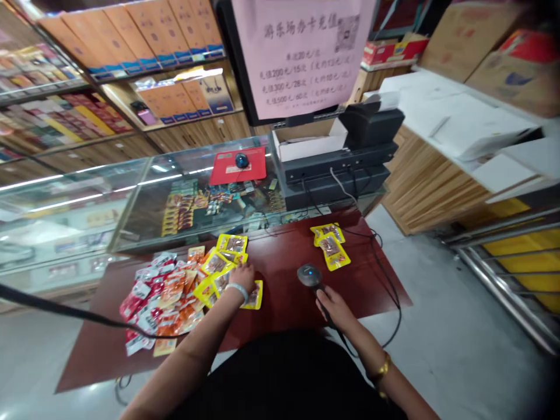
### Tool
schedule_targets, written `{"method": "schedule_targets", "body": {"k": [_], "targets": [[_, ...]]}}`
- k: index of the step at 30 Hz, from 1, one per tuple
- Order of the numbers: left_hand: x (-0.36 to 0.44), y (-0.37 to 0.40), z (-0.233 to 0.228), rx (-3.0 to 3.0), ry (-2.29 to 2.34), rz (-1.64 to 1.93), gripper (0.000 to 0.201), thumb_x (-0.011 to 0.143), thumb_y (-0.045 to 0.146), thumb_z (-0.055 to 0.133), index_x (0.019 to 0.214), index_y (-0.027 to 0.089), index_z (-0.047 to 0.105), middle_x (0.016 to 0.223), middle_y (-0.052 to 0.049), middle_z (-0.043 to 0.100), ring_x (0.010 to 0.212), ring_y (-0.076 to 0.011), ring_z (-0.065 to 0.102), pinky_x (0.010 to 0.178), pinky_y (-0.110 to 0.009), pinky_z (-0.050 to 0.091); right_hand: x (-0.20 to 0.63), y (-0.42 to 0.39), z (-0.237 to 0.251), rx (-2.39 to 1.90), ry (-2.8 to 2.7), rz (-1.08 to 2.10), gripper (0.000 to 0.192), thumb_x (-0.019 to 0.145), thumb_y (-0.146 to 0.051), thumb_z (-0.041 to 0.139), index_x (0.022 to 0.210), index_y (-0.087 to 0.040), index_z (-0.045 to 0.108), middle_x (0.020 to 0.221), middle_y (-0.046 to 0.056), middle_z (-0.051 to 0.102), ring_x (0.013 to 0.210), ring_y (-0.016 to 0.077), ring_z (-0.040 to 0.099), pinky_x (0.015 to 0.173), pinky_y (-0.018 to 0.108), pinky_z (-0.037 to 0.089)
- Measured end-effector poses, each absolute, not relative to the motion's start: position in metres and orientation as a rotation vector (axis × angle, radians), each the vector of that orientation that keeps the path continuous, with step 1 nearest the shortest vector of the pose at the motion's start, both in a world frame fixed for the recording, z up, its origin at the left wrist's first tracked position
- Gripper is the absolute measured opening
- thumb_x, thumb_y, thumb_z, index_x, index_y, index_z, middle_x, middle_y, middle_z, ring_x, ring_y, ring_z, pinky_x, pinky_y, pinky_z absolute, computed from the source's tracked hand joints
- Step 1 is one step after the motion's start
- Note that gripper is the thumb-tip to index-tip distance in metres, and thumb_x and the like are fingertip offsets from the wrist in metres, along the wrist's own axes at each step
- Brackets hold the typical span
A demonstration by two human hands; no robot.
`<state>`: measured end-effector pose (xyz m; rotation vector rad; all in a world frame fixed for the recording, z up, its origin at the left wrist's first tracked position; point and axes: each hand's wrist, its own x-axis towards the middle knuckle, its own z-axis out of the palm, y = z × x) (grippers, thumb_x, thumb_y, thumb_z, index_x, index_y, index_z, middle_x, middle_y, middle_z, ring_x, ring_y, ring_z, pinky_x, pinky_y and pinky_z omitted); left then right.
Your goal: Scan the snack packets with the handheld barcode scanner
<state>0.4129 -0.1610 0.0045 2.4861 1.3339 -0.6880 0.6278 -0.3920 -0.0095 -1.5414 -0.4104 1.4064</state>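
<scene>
My right hand is wrapped round the handle of a dark barcode scanner, whose head points away from me above the red-brown tabletop. On the left, my left hand is over a group of yellow snack packets, its fingers bent and closed on one of them. Part of that packet is hidden under the hand. Another yellow packet lies by the wrist. Beyond the scanner, to the right, more yellow packets overlap on the table.
A heap of red, white and orange packets covers the table's left part. Behind stands a glass display counter with a red mat and a mouse. A monitor with a pink sign rises ahead. The scanner's cable loops at right.
</scene>
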Motion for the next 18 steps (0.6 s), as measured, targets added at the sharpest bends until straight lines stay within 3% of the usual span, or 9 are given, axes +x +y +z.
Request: {"method": "schedule_targets", "body": {"k": [6, 10, 13, 18], "targets": [[0.367, -0.188, -0.006, 2.527, 1.323, -0.769, 0.044, 0.075, 0.029, 0.067, 0.116, 0.015, 0.062, 0.128, -0.019, 0.057, 0.122, -0.0365, 0.049, 0.099, -0.049, 0.038, 0.604, -0.378, -0.018, -1.531, -0.564, 1.526, 0.051, 0.076, -0.073, 0.057, 0.079, -0.023, 0.045, 0.051, -0.01, 0.046, 0.037, 0.0068, 0.037, 0.037, 0.019, 0.027], [0.367, -0.188, -0.007, 2.524, 1.284, -0.691, 0.041, 0.071, 0.032, 0.071, 0.108, 0.016, 0.064, 0.113, -0.017, 0.065, 0.118, -0.0353, 0.051, 0.098, -0.047, 0.037, 0.595, -0.374, -0.022, -1.504, -0.673, 1.559, 0.053, 0.078, -0.075, 0.054, 0.082, -0.023, 0.047, 0.054, -0.009, 0.046, 0.04, 0.0077, 0.037, 0.038, 0.02, 0.027], [0.371, -0.176, -0.001, 2.499, 1.294, -0.628, 0.038, 0.071, 0.036, 0.074, 0.103, 0.017, 0.065, 0.1, -0.015, 0.07, 0.115, -0.0326, 0.055, 0.099, -0.044, 0.037, 0.592, -0.374, -0.023, -1.515, -0.714, 1.517, 0.054, 0.079, -0.075, 0.054, 0.083, -0.021, 0.05, 0.056, -0.008, 0.047, 0.043, 0.0081, 0.04, 0.04, 0.02, 0.03], [0.394, -0.152, 0.003, 2.179, 1.495, -0.366, 0.03, 0.077, 0.039, 0.069, 0.101, 0.021, 0.069, 0.1, -0.008, 0.073, 0.1, -0.024, 0.065, 0.087, -0.032, 0.045, 0.591, -0.378, -0.015, -1.523, -0.656, 1.496, 0.055, 0.076, -0.077, 0.054, 0.083, -0.022, 0.048, 0.054, -0.009, 0.046, 0.04, 0.0081, 0.038, 0.038, 0.02, 0.029]]}}
